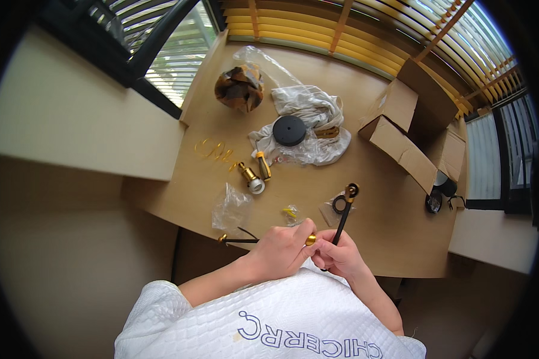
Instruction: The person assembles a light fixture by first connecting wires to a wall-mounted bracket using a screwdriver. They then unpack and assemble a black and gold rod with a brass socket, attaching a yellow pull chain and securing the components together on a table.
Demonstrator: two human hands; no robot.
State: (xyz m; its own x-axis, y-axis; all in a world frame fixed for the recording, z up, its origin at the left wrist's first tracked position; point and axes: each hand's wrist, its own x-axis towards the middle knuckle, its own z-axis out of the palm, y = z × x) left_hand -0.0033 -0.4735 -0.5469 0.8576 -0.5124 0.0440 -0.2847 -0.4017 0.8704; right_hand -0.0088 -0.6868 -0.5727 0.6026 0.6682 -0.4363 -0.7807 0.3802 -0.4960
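Observation:
My left hand (276,251) is closed around a thin black rod (242,241), which sticks out to the left and ends in a small brass fitting (223,238). A shiny brass ball (311,239) shows between my two hands, with fingers of both against it. In my right hand (343,256) a second black rod (342,222) slants up to a brass and black ring-shaped end (352,190). How the rods meet the ball is hidden by my fingers. Just beyond the hands lie a small bag with yellow pieces (290,212) and a black ring (339,204) on a clear bag.
A brass lamp socket (250,177) and a screwdriver (263,166) lie left of centre, near coiled gold wire (213,150). A black round disc (289,130) rests on white cloth (307,105). Crumpled brown paper (240,87) sits behind; an open cardboard box (406,139) stands right.

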